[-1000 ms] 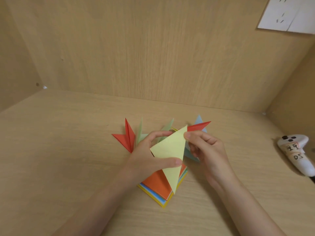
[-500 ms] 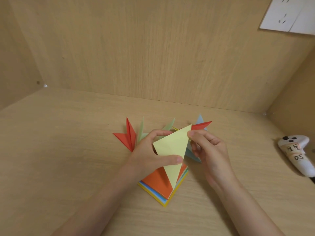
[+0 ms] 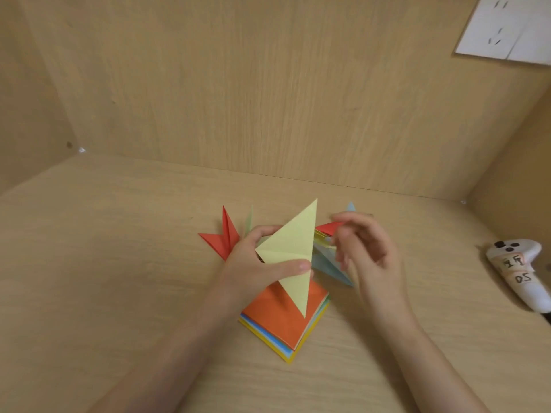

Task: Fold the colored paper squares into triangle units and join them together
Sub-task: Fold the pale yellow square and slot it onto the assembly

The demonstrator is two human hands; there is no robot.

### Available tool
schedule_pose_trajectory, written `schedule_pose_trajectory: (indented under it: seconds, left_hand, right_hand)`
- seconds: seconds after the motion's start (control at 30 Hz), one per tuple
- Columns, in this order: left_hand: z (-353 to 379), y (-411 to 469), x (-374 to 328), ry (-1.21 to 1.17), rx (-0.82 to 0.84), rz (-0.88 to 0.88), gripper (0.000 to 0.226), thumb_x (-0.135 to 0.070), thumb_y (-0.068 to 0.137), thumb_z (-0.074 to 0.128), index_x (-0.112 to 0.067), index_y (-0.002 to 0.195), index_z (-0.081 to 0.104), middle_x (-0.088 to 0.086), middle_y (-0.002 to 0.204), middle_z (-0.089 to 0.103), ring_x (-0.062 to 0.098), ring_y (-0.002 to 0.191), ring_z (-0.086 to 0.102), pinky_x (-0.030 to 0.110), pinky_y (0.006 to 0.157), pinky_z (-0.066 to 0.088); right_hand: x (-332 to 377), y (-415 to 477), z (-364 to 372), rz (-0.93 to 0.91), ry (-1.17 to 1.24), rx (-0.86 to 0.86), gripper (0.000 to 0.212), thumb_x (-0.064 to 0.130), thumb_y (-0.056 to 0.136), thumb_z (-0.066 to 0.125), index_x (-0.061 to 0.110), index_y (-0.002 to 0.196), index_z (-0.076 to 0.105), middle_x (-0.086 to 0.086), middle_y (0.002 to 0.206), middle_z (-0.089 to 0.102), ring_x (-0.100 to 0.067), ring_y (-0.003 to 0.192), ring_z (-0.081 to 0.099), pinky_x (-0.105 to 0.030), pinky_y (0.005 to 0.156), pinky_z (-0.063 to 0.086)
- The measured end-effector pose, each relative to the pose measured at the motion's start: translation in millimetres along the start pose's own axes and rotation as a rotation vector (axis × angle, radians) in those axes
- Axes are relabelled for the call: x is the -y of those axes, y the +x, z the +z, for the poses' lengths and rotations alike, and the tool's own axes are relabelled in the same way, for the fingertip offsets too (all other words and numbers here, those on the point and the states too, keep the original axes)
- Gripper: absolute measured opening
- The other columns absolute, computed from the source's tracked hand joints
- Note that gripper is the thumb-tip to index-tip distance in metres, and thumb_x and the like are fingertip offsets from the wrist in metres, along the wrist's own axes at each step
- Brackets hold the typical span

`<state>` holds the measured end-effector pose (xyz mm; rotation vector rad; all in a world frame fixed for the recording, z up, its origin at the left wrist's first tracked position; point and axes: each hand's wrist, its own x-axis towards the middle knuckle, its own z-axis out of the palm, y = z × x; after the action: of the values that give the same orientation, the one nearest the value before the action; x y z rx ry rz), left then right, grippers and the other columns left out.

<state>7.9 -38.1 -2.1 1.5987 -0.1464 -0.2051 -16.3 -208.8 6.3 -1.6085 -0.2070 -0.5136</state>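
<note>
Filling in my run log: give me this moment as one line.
left hand pinches yellow paper | right hand apart, blurred, empty | stack on table

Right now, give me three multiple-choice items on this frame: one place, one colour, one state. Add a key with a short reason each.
1. Where on the desk is the white controller?
A) far right B) centre C) far left
2. What colour is the top sheet of the paper stack?
A) blue B) orange C) green
3. The pale yellow folded paper is:
A) flat on the desk B) pinched by the right hand alone C) held up in the grip of the left hand

Key:
1 A: it lies by the right wall.
2 B: orange covers the stack's top.
3 C: thumb in front and fingers behind pinch it.
</note>
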Motion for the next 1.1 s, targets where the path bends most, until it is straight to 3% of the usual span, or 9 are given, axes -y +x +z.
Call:
schedule_pose_trajectory:
  seconds: [0.1, 0.23, 0.37, 0.43, 0.53, 0.67, 0.8, 0.97, 1.1]
  left_hand:
    - [0.8, 0.5, -1.5, -0.085, 0.005, 0.003, 0.052, -0.013, 0.064, 0.085, -0.023, 0.109, 0.06, 0.003, 0.093, 0.075, 0.018, 0.088, 0.072, 0.039, 0.086, 0.055]
    - [0.2, 0.8, -1.9, -0.169, 0.024, 0.0, 0.043, -0.01, 0.066, 0.084, -0.021, 0.102, 0.065, 0.005, 0.094, 0.075, 0.021, 0.09, 0.071, 0.043, 0.09, 0.053]
    - [-1.5, 0.3, 0.8, -0.136, 0.15, -0.007, 0.05, -0.034, 0.064, 0.082, -0.02, 0.11, 0.067, 0.008, 0.103, 0.073, 0.021, 0.1, 0.068, 0.042, 0.091, 0.053]
    - [-0.5, 0.2, -0.5, -0.181, 0.135, -0.007, 0.041, -0.039, 0.076, 0.072, -0.016, 0.11, 0.066, 0.01, 0.105, 0.072, 0.02, 0.098, 0.068, 0.034, 0.078, 0.057]
    - [0.0, 0.6, -2.3, -0.253, 0.112, -0.012, 0.027, -0.03, 0.093, 0.048, -0.014, 0.103, 0.067, 0.007, 0.09, 0.07, 0.015, 0.078, 0.067, 0.024, 0.056, 0.052]
    - [1.0, 2.4, -1.4, -0.252, 0.114, 0.054, 0.023, -0.02, 0.094, 0.047, -0.009, 0.096, 0.067, 0.0, 0.072, 0.063, 0.01, 0.057, 0.055, 0.019, 0.046, 0.042]
    - [2.9, 3.0, -1.6, -0.239, 0.14, 0.061, 0.022, -0.015, 0.093, 0.047, -0.007, 0.095, 0.067, 0.001, 0.068, 0.061, 0.009, 0.056, 0.054, 0.019, 0.046, 0.042]
    - [4.5, -0.7, -2.0, -0.147, 0.16, 0.102, 0.023, -0.012, 0.095, 0.047, -0.007, 0.1, 0.069, -0.002, 0.073, 0.061, 0.007, 0.061, 0.054, 0.021, 0.05, 0.044]
    - [3.5, 0.9, -2.1, -0.159, 0.124, 0.091, 0.039, -0.042, 0.088, 0.051, -0.015, 0.112, 0.066, -0.002, 0.101, 0.072, 0.012, 0.09, 0.067, 0.026, 0.075, 0.053]
  right_hand:
    - [-3.3, -4.9, 5.0, -0.11, -0.242, 0.227, 0.029, 0.0, 0.091, 0.055, 0.02, 0.107, 0.069, 0.01, 0.088, 0.063, -0.01, 0.084, 0.06, -0.02, 0.074, 0.045]
    - [-6.6, -3.7, 4.0, -0.14, -0.261, 0.327, 0.031, -0.007, 0.086, 0.059, 0.015, 0.1, 0.073, 0.006, 0.097, 0.065, -0.015, 0.099, 0.062, -0.019, 0.085, 0.045]
    - [-4.5, -3.9, 3.8, -0.079, -0.185, 0.3, 0.026, -0.007, 0.084, 0.062, 0.013, 0.093, 0.074, 0.009, 0.092, 0.07, -0.009, 0.093, 0.065, -0.015, 0.082, 0.046]
    - [-3.4, -4.1, 2.6, -0.045, -0.147, 0.287, 0.026, -0.008, 0.085, 0.061, 0.012, 0.091, 0.075, 0.007, 0.092, 0.071, -0.009, 0.093, 0.066, -0.014, 0.08, 0.046]
    - [-2.8, -3.2, 0.9, -0.011, -0.111, 0.276, 0.021, -0.003, 0.084, 0.064, 0.014, 0.09, 0.075, 0.005, 0.094, 0.071, -0.011, 0.092, 0.066, -0.017, 0.081, 0.047]
    - [-0.7, -2.4, 3.8, 0.042, 0.019, 0.249, 0.012, 0.007, 0.074, 0.074, 0.013, 0.083, 0.076, 0.001, 0.089, 0.072, -0.011, 0.085, 0.066, -0.016, 0.076, 0.048]
    - [0.8, 0.1, 5.0, 0.125, 0.111, 0.118, 0.011, 0.013, 0.068, 0.07, 0.004, 0.075, 0.072, -0.004, 0.073, 0.073, -0.014, 0.062, 0.063, -0.019, 0.063, 0.051]
    - [0.7, 2.8, 5.4, 0.219, 0.218, 0.046, 0.018, 0.006, 0.07, 0.069, -0.004, 0.085, 0.065, -0.006, 0.066, 0.07, -0.012, 0.056, 0.063, -0.02, 0.056, 0.053]
    - [0.0, 3.7, 4.4, 0.248, 0.249, 0.063, 0.024, 0.005, 0.067, 0.071, -0.001, 0.089, 0.064, -0.009, 0.063, 0.067, -0.014, 0.051, 0.059, -0.021, 0.058, 0.053]
